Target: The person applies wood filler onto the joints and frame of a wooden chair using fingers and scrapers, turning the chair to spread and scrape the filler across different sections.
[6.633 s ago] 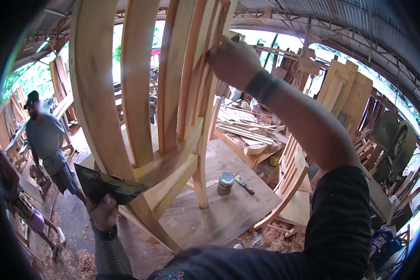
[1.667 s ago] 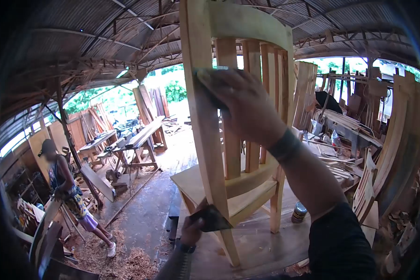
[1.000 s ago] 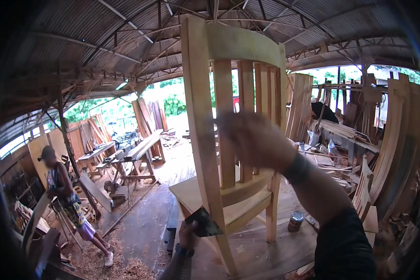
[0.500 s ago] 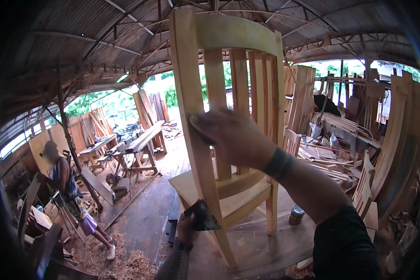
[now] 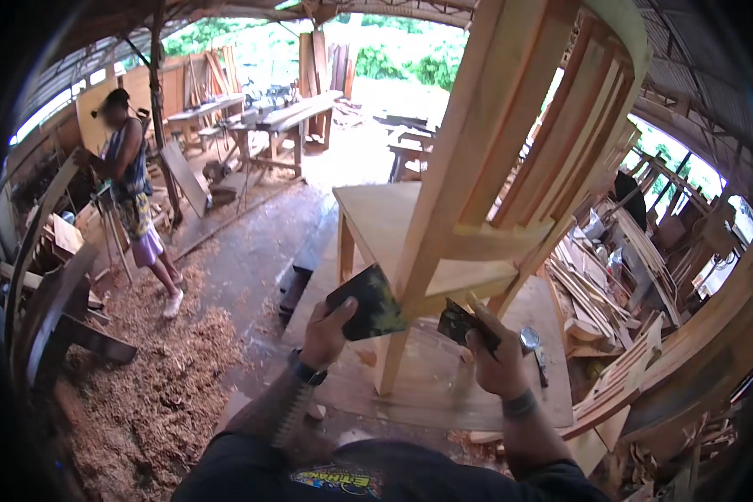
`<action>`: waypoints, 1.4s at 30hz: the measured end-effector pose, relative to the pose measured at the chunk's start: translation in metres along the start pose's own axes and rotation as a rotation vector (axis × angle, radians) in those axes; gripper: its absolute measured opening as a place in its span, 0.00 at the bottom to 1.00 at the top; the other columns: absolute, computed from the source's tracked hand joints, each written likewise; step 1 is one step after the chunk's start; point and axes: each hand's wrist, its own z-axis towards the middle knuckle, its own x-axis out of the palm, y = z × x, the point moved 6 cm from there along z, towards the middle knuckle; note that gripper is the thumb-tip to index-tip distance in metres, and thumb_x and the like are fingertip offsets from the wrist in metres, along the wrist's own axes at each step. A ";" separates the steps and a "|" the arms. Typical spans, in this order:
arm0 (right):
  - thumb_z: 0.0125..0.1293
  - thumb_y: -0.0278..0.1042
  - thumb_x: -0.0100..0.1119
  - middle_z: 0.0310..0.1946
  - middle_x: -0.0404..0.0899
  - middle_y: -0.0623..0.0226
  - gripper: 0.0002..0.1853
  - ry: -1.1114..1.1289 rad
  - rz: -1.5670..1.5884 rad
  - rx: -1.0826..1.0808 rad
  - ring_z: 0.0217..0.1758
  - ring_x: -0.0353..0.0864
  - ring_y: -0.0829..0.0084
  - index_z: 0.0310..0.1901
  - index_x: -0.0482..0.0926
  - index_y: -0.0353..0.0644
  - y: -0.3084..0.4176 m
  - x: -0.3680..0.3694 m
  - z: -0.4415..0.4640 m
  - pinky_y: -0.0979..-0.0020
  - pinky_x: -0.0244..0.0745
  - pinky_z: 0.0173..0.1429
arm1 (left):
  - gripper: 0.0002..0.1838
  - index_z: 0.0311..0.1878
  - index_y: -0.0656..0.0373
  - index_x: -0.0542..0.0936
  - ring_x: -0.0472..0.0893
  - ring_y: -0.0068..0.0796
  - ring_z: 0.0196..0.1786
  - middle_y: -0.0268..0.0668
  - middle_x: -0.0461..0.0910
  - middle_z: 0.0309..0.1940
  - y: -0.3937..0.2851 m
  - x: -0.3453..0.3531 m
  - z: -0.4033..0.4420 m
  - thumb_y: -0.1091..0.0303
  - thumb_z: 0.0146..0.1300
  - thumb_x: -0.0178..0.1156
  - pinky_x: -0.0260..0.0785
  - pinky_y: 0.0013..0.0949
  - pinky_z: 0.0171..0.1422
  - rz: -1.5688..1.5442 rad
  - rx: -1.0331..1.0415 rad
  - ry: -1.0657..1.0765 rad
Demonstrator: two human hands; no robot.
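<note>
A pale wooden chair (image 5: pixel 456 167) with a slatted back stands in front of me, its back towards me. My left hand (image 5: pixel 322 339) grips a dark square plate (image 5: pixel 366 305) with pale greenish smears, held at the left of the chair's rear leg. To the right of that leg, my right hand (image 5: pixel 500 364) pinches a dark, thin scraper-like piece (image 5: pixel 458 325), its exact kind unclear. Both hands are apart from the chair, below seat height. The pieces face each other across a gap.
The chair stands on a wooden platform (image 5: pixel 477 402), with an open can (image 5: pixel 529 339) and a small dark-handled tool (image 5: pixel 541 366) on it. Wood shavings (image 5: pixel 167 376) cover the floor at left, where a person (image 5: pixel 134 176) stands. Chair parts and boards (image 5: pixel 686 343) lean at right.
My right hand has come down from the chair's back post to beside the lower leg. My left hand has risen with the plate. The view has tilted down.
</note>
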 end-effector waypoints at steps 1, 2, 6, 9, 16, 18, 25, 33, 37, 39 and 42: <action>0.81 0.28 0.51 0.57 0.85 0.56 0.23 -0.023 0.432 0.167 0.55 0.86 0.68 0.73 0.70 0.32 -0.024 0.017 -0.016 0.65 0.83 0.59 | 0.22 0.69 0.67 0.76 0.89 0.33 0.54 0.40 0.87 0.55 0.003 0.002 -0.021 0.64 0.80 0.56 0.83 0.36 0.61 0.021 -0.057 -0.056; 0.82 0.28 0.50 0.58 0.84 0.56 0.23 -0.035 0.525 0.182 0.56 0.85 0.69 0.73 0.70 0.31 -0.037 0.031 -0.026 0.67 0.82 0.60 | 0.22 0.69 0.67 0.76 0.89 0.34 0.54 0.40 0.87 0.55 0.012 0.001 -0.040 0.64 0.79 0.56 0.84 0.36 0.61 0.047 -0.119 -0.111; 0.82 0.27 0.50 0.59 0.83 0.62 0.22 -0.080 0.769 0.262 0.58 0.81 0.75 0.72 0.72 0.30 -0.062 0.083 -0.064 0.70 0.78 0.64 | 0.21 0.67 0.64 0.76 0.89 0.39 0.54 0.43 0.86 0.55 0.097 -0.010 -0.095 0.61 0.79 0.58 0.86 0.48 0.56 -0.263 -0.494 -0.247; 0.78 0.24 0.54 0.62 0.83 0.57 0.20 -0.084 0.533 0.188 0.63 0.83 0.69 0.69 0.76 0.33 -0.068 0.106 -0.083 0.62 0.77 0.69 | 0.20 0.67 0.61 0.76 0.87 0.39 0.57 0.42 0.85 0.57 0.109 0.010 -0.100 0.60 0.80 0.56 0.83 0.50 0.59 -0.361 -0.488 -0.226; 0.75 0.30 0.60 0.44 0.88 0.49 0.19 0.435 -0.101 0.155 0.44 0.87 0.48 0.65 0.80 0.38 -0.047 0.083 -0.064 0.58 0.82 0.49 | 0.17 0.63 0.64 0.76 0.88 0.39 0.49 0.42 0.86 0.53 0.108 0.009 -0.087 0.63 0.81 0.54 0.84 0.41 0.54 -0.168 -0.358 -0.184; 0.78 0.33 0.56 0.53 0.85 0.50 0.17 0.641 0.061 0.201 0.54 0.85 0.48 0.64 0.80 0.37 -0.057 0.077 -0.071 0.57 0.79 0.59 | 0.17 0.63 0.65 0.76 0.88 0.38 0.48 0.41 0.86 0.52 0.094 0.015 -0.086 0.63 0.80 0.55 0.84 0.41 0.53 -0.209 -0.271 -0.212; 0.82 0.38 0.58 0.47 0.85 0.72 0.17 0.016 0.504 0.539 0.49 0.78 0.81 0.61 0.82 0.36 -0.126 0.057 -0.110 0.75 0.75 0.56 | 0.17 0.64 0.67 0.78 0.88 0.33 0.49 0.41 0.86 0.51 0.095 0.024 -0.071 0.66 0.80 0.56 0.85 0.38 0.52 -0.048 -0.298 -0.116; 0.79 0.35 0.59 0.48 0.88 0.67 0.15 -0.040 0.493 0.453 0.48 0.84 0.76 0.59 0.83 0.34 -0.115 0.034 -0.106 0.70 0.78 0.55 | 0.17 0.62 0.66 0.80 0.87 0.27 0.44 0.35 0.86 0.46 0.110 0.043 -0.061 0.68 0.77 0.58 0.85 0.33 0.45 0.203 -0.295 0.036; 0.73 0.31 0.60 0.50 0.87 0.52 0.17 0.298 -0.205 0.312 0.52 0.87 0.55 0.60 0.83 0.38 -0.137 0.019 -0.126 0.63 0.80 0.58 | 0.11 0.49 0.64 0.82 0.82 0.25 0.28 0.35 0.84 0.32 0.199 -0.017 -0.073 0.69 0.67 0.61 0.76 0.31 0.28 0.515 -0.672 0.059; 0.71 0.30 0.60 0.51 0.85 0.47 0.19 0.481 -0.333 0.360 0.54 0.85 0.47 0.61 0.83 0.40 -0.179 0.023 -0.160 0.61 0.80 0.60 | 0.09 0.46 0.63 0.82 0.80 0.24 0.25 0.35 0.82 0.29 0.265 -0.061 -0.094 0.69 0.66 0.62 0.72 0.30 0.25 0.569 -0.921 0.002; 0.75 0.37 0.59 0.49 0.88 0.54 0.18 0.536 -0.169 0.588 0.50 0.88 0.54 0.63 0.83 0.43 -0.239 0.021 -0.216 0.57 0.84 0.53 | 0.09 0.46 0.62 0.82 0.78 0.24 0.23 0.33 0.80 0.27 0.311 -0.067 -0.099 0.70 0.64 0.64 0.68 0.31 0.22 0.713 -1.013 0.116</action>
